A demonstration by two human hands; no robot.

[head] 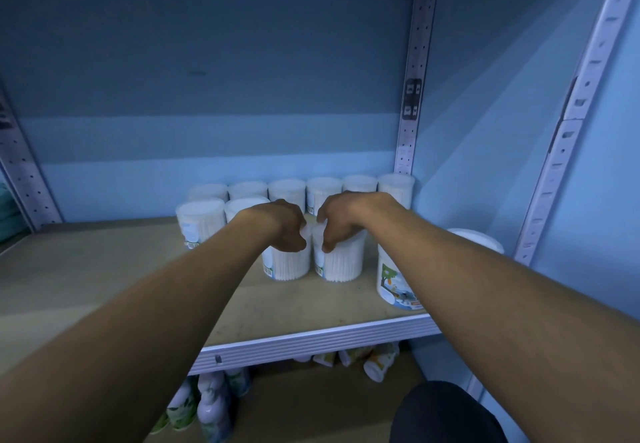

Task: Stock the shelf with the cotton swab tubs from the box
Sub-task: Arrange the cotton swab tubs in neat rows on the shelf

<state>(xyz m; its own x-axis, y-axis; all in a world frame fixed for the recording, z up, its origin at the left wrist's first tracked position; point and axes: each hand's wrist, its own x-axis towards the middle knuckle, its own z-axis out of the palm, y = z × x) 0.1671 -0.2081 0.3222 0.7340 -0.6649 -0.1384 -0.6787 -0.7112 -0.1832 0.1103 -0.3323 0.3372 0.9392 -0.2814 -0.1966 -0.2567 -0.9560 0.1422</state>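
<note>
**Kid:** So what are the two hands doing up there?

**Helper:** Each one holds a tub from the top; the left hand (287, 226) has its fingers curled over the lid of the left tub (285, 264), and the right hand (341, 221) grips the lid of the right tub (341, 262); both tubs stand upright on the shelf (311, 307), just beside each other, maybe touching.

**Kid:** Why hold them by the top?

**Helper:** I think it is so the hands can set them down straight and slide them close to the others; a grip from above leaves the sides free (handy when tubs sit tight together).

**Kid:** Where do the others sit?

**Helper:** A back row (304, 188) of tubs stands against the wall; two more tubs (202, 217) stand in front of it on the left; the two held tubs carry on that second row toward the right, so it looks like the rows get filled from the back first.

**Kid:** And the big one?

**Helper:** A bigger tub with a picture (391, 287) stands near the right edge, partly hidden by the arm; I cannot tell what is in it.

**Kid:** Where is the box?

**Helper:** I cannot see it; below the shelf some bottles (207, 404) stand on a lower level.

**Kid:** Is the job nearly done?

**Helper:** My guess is no; the front of the shelf has lots of bare wood left.
</note>
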